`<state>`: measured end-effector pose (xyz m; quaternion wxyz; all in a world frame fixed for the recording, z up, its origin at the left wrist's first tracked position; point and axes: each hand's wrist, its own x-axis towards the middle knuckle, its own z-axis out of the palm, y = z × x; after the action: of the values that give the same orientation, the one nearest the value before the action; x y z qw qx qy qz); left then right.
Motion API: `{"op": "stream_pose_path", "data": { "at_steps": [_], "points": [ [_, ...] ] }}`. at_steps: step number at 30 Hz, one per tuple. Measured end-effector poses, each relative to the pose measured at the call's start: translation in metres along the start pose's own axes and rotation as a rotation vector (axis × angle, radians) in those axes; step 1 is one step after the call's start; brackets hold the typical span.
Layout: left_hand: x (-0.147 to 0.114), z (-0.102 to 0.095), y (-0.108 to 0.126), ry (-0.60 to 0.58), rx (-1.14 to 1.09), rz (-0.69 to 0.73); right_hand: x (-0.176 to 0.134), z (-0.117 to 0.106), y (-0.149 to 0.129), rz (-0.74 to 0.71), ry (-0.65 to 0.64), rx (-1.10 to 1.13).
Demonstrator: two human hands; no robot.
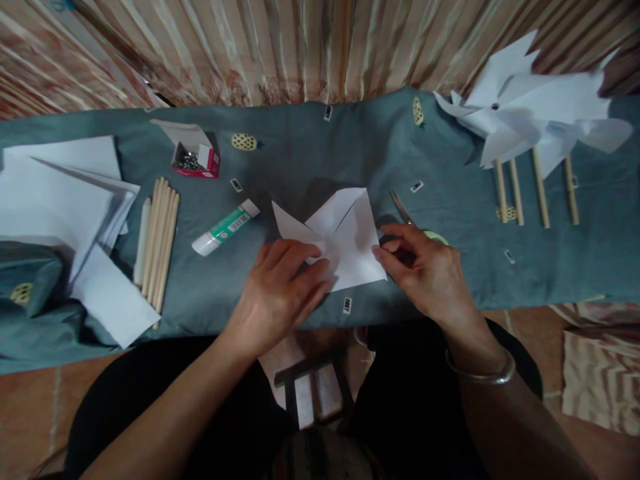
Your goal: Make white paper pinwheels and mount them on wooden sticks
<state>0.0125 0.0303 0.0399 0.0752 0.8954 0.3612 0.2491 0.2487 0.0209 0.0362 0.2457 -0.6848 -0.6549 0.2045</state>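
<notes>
Your cut paper [350, 257] sits near the table [290, 150] front edge, about midway. Left hand [277, 283] loosely curled over it, right hand [425, 270] fingers slightly parted alongside; can't tell if either's pinching. Probably featherlight, creases easily, so hold the uncut centre.

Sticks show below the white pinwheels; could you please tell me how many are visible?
4, side by side below the pinwheels: the leftmost stick, the second stick, the third stick and the rightmost stick. More may be hidden underneath.
</notes>
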Motion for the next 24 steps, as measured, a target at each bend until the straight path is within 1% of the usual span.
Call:
{"op": "stream_pose_path", "data": {
  "at_steps": [3,6,12,16,18,20,22,24],
  "points": [
    [0.000,0.008,0.013,-0.097,-0.003,0.059,0.000,0.000,-0.001,-0.007,-0.012,-0.020],
    [-0.001,0.014,0.018,-0.149,0.014,0.052,0.001,-0.001,-0.001,-0.028,-0.015,-0.041],
    [-0.005,0.017,0.018,-0.150,0.002,0.064,0.000,0.000,0.000,-0.095,0.007,-0.081],
    [-0.007,0.017,0.017,-0.101,-0.033,0.036,0.000,-0.002,0.003,-0.198,-0.002,-0.041],
    [-0.007,0.016,0.016,-0.064,-0.071,0.003,0.001,-0.005,0.005,-0.241,-0.044,0.057],
    [-0.008,0.015,0.015,-0.048,-0.117,-0.021,0.001,-0.010,0.006,-0.245,-0.131,0.196],
    [-0.009,0.014,0.015,-0.052,-0.152,-0.029,0.001,-0.014,0.007,-0.235,-0.230,0.330],
    [-0.010,0.012,0.015,-0.066,-0.172,-0.031,0.001,-0.017,0.006,-0.225,-0.295,0.423]
  ]
}}
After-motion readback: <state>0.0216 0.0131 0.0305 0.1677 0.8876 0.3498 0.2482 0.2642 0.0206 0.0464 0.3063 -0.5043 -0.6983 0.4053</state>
